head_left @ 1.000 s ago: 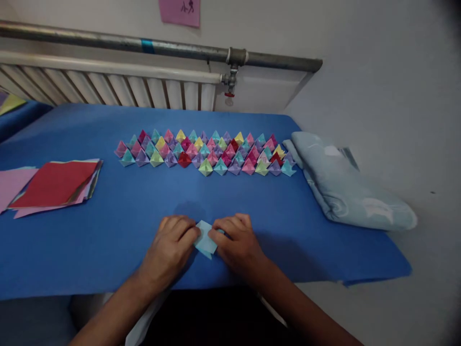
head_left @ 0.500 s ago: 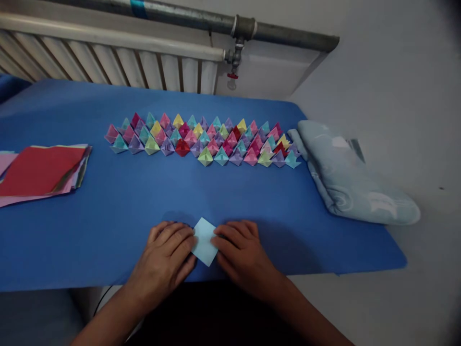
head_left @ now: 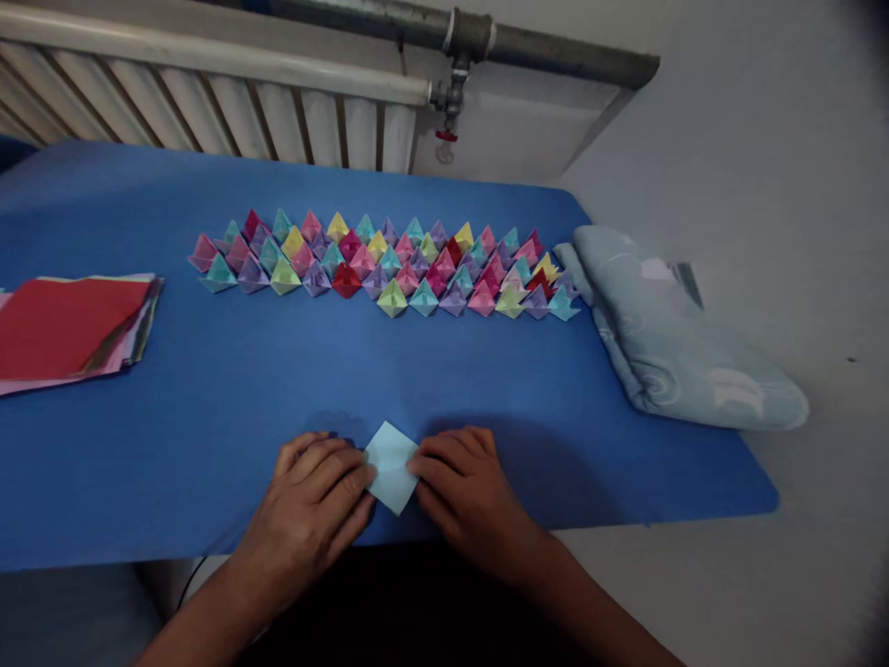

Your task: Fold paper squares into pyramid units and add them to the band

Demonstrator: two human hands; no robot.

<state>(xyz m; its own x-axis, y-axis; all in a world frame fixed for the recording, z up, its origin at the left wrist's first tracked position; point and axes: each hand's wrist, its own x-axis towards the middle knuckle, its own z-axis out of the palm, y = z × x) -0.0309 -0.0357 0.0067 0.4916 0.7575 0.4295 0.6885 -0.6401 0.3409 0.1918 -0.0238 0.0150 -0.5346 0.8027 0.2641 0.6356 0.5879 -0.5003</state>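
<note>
A small light blue paper square point(head_left: 393, 468), turned like a diamond, is held near the front edge of the blue table. My left hand point(head_left: 312, 496) pinches its left corner between thumb and fingers. On the opposite side, my right hand point(head_left: 469, 491) grips the right corner in the same way. A faint crease runs across the paper between the two thumbs. Beyond the hands stand rows of folded paper pieces point(head_left: 346, 281) in red, pink, purple, yellow, green and blue.
A stack of coloured paper sheets point(head_left: 69, 324), red on top, lies at the left of the blue table point(head_left: 278, 371). A folded grey-green cloth point(head_left: 681, 343) rests at the right edge. Behind the table are a radiator point(head_left: 229, 116) and a metal pipe point(head_left: 556, 56).
The camera view has shifted slightly. My left hand sits a little farther left with the paper's left corner, and a bit more of the paper shows between the hands.
</note>
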